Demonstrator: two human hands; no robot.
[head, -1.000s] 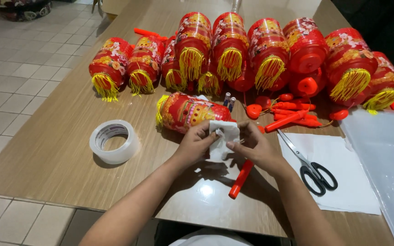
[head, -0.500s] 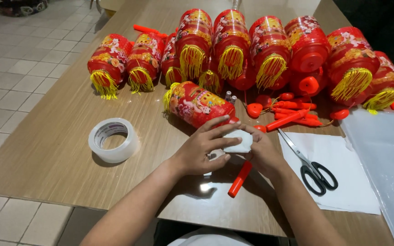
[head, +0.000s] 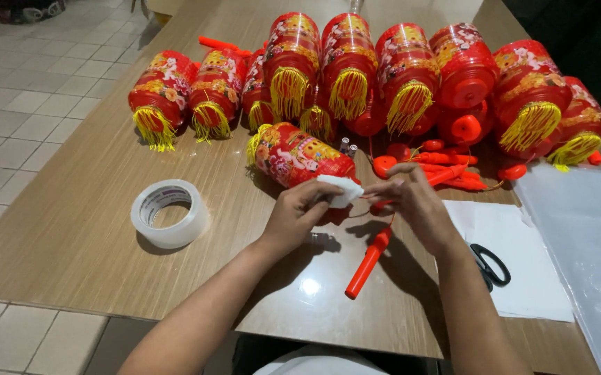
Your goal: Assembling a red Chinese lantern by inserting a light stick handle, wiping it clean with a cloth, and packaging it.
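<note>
A red paper lantern [head: 297, 154] with a yellow fringe lies on its side on the wooden table [head: 78, 229]. My left hand [head: 299, 212] pinches a small white piece [head: 341, 189] at the lantern's near end. My right hand [head: 415, 201] is beside it, fingertips closed on a thin red cord [head: 377, 203] that runs toward the white piece. An orange plastic handle [head: 368, 261] lies on the table under my hands.
Several finished red lanterns [head: 412, 73] with yellow tassels are stacked across the back. A roll of clear tape [head: 169, 212] sits at the left. Black scissors [head: 489, 265] lie on white paper [head: 516, 264], with clear plastic sheeting [head: 589, 229] at the right. Loose orange parts [head: 446, 167] lie nearby.
The lantern has rolled slightly and both hands have lifted from the table toward its near end. The white piece moved from between my palms to my left fingertips.
</note>
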